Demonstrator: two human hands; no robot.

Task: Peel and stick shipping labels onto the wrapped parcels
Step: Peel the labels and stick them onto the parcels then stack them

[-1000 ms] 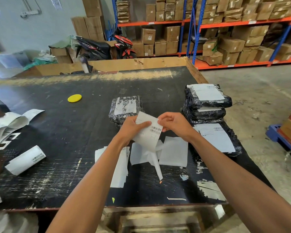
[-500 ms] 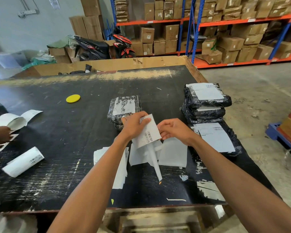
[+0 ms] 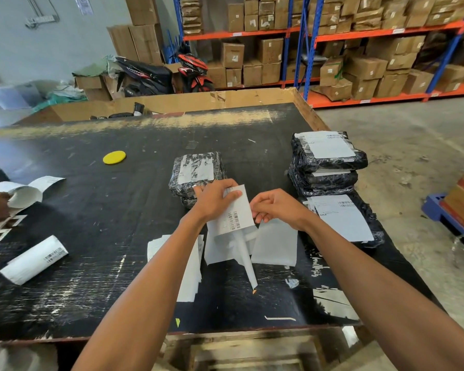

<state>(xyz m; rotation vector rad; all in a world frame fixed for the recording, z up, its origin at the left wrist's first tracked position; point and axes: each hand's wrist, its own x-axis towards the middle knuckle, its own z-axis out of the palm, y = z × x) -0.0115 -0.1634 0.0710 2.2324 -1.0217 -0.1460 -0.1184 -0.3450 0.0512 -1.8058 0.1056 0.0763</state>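
The black table (image 3: 91, 277) fills most of your view, its far edge toward twelve o'clock. At two o'clock on it stands a stack of wrapped parcels (image 3: 324, 167), the top one already labelled, and a flat labelled parcel (image 3: 344, 218) lies just beside the stack on its near side. Near the centre, toward twelve, sits a single wrapped parcel (image 3: 196, 172) with a label on top. Loose backing sheets (image 3: 275, 245) lie below your hands, toward six. At eight o'clock rests a rolled label (image 3: 34, 259), and at ten a small yellow disc (image 3: 114, 157).

Your left hand (image 3: 214, 200) is closed around the shipping label (image 3: 235, 212), thumb pressed on its upper face, holding it above the table just in front of the central parcel. Your right hand (image 3: 277, 207) pinches the label's right edge between thumb and fingertips. A narrow strip of paper (image 3: 245, 259) hangs down from the label toward six.
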